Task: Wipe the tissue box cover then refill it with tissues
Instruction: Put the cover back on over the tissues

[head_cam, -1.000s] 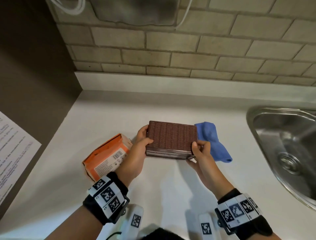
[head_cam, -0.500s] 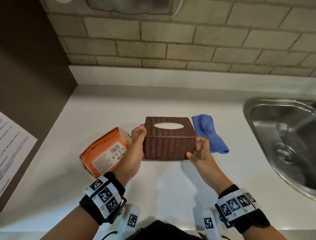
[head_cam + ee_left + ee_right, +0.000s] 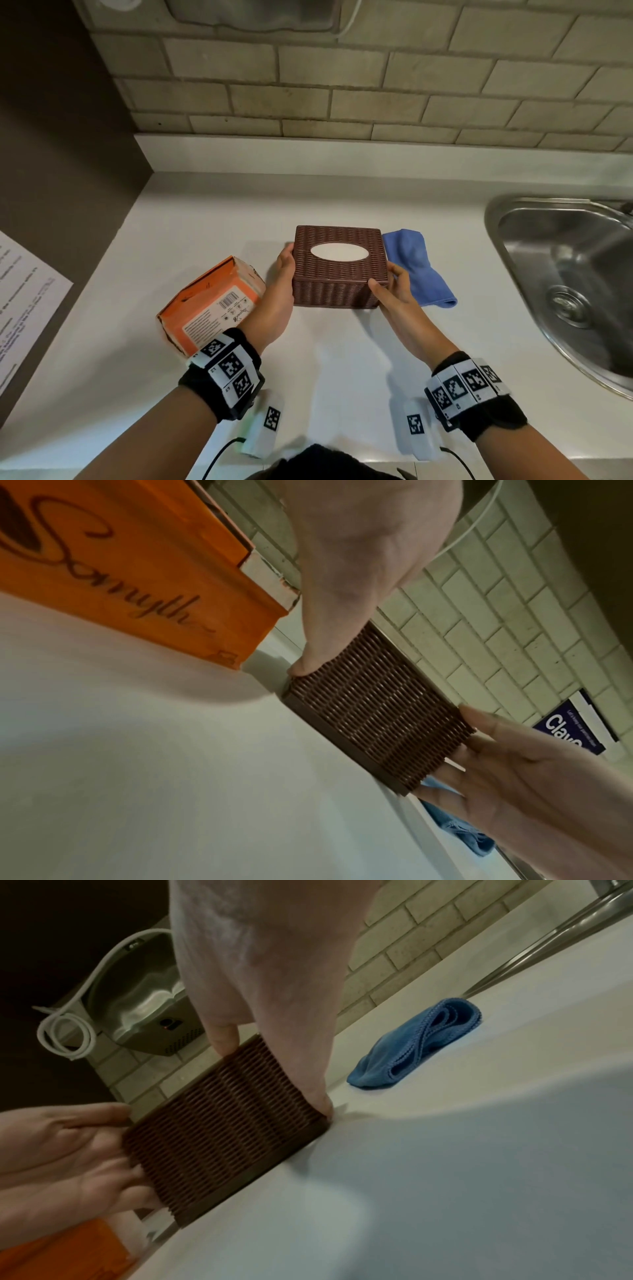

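Observation:
A brown woven tissue box cover (image 3: 337,291) stands upright on the white counter (image 3: 342,370), its oval opening facing up. My left hand (image 3: 286,270) holds its left side, fingers wrapped over the far edge. My right hand (image 3: 390,287) grips the near right corner, thumb on the front wall. In the wrist views both hands clasp the cover (image 3: 377,712) (image 3: 222,1123) from opposite sides. An orange tissue box (image 3: 209,308) lies on its side just left of my left wrist. A folded blue cloth (image 3: 418,270) lies right of the cover, touching neither hand.
A steel sink (image 3: 565,274) is set into the counter at the right. A printed sheet (image 3: 24,301) hangs on the dark panel at the left. A tiled wall runs along the back, with a metal dispenser (image 3: 143,1001) and a white hose mounted on it.
The cover was tipped with a woven side towards me; both hands have turned it upright and set it on the counter, opening on top. Cloth and orange box stay put.

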The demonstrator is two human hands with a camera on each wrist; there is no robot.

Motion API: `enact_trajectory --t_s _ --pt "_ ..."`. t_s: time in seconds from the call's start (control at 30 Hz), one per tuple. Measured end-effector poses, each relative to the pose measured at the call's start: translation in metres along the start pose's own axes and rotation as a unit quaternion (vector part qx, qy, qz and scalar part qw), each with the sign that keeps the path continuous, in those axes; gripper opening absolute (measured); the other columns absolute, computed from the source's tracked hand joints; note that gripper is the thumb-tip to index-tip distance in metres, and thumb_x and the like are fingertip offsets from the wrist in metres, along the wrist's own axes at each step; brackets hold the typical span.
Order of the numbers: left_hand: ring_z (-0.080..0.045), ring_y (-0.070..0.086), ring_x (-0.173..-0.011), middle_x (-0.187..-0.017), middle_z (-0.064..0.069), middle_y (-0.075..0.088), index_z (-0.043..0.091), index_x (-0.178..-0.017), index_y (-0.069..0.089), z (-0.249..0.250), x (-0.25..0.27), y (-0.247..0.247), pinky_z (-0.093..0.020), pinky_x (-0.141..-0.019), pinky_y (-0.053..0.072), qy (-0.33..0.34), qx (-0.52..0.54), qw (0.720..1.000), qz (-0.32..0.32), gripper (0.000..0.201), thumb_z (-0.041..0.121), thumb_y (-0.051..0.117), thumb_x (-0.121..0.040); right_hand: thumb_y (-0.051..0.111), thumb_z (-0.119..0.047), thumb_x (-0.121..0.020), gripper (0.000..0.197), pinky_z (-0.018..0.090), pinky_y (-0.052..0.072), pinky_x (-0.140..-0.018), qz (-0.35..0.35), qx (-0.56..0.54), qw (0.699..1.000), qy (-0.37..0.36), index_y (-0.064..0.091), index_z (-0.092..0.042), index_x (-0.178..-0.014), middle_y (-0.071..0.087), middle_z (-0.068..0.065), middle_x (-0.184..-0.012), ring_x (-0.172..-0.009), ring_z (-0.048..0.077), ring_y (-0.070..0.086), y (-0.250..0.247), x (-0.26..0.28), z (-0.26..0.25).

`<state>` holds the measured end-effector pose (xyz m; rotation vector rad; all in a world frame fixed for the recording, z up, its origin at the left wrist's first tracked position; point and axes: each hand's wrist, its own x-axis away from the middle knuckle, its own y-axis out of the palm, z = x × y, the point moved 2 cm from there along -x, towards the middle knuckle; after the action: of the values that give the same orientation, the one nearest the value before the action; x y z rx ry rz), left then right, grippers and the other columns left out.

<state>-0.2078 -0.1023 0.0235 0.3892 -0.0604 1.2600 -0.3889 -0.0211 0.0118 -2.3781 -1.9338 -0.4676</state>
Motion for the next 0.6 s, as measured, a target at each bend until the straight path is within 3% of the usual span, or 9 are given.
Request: enact_trajectory --t_s 0.1,0.2,0.33,0.47,0.6 --pt "-0.007 0.062 -0.11 -0.12 0.011 0.064 0.041 -0.114 0.055 -0.0032 -0.003 0.0008 -0.042 -0.098 0.051 -0.002 -0.006 1.0 0.006 0.031 0.04 0.026 -0.103 0.054 -0.028 -0.095 0.047 0.043 0.032 -0.115 0.012 0.033 0.999 0.005 0.029 -0.03 -0.135 0.048 -0.01 -0.142 -0.13 0.009 0.047 -0.0002 -0.0023 -0.0023" --pt "-0.007 0.063 -0.11 -0.117 0.013 0.065 0.044 -0.11 0.056 -0.0045 -0.0033 -0.0006 -0.045 -0.1 0.049 0.0 -0.012 1.0 0.015 0.031 0.039 0.026 -0.103 0.054 -0.025 -0.095 0.046 0.043 0.035 -0.113 0.029 0.051 0.998 0.01 0.031 -0.027 -0.134 0.054 -0.006 -0.136 -0.126 0.011 0.051 -0.0014 -0.0047 -0.0031" --pt "-0.015 0.056 -0.123 -0.135 0.005 0.057 0.04 -0.132 0.046 -0.0061 -0.0021 0.0002 -0.05 -0.105 0.044 -0.004 -0.017 1.0 0.024 0.036 0.045 0.027 -0.101 0.052 -0.022 -0.096 0.044 0.043 0.036 -0.112 0.044 0.072 0.996 0.019 0.03 -0.026 -0.134 0.055 -0.002 -0.134 -0.124 0.014 0.052 0.0003 -0.008 -0.0068" --pt "-0.007 0.064 -0.106 -0.114 0.014 0.067 0.051 -0.1 0.059 -0.0049 -0.0018 0.001 -0.046 -0.098 0.05 0.007 -0.026 0.999 0.018 0.035 0.04 0.026 -0.103 0.051 -0.02 -0.096 0.042 0.043 0.037 -0.111 0.049 0.088 0.995 0.025 0.03 -0.025 -0.132 0.056 0.001 -0.131 -0.123 0.016 0.052 0.0013 -0.0091 -0.0094" --pt "0.002 0.068 -0.094 -0.102 0.02 0.07 0.054 -0.092 0.062 -0.0069 -0.0013 0.0 -0.04 -0.093 0.052 0.012 -0.025 1.0 0.015 0.04 0.037 0.027 -0.103 0.052 -0.021 -0.095 0.042 0.042 0.038 -0.11 0.054 0.109 0.992 0.027 0.032 -0.023 -0.132 0.056 -0.001 -0.131 -0.121 0.015 0.053 0.0008 -0.0083 -0.0108"
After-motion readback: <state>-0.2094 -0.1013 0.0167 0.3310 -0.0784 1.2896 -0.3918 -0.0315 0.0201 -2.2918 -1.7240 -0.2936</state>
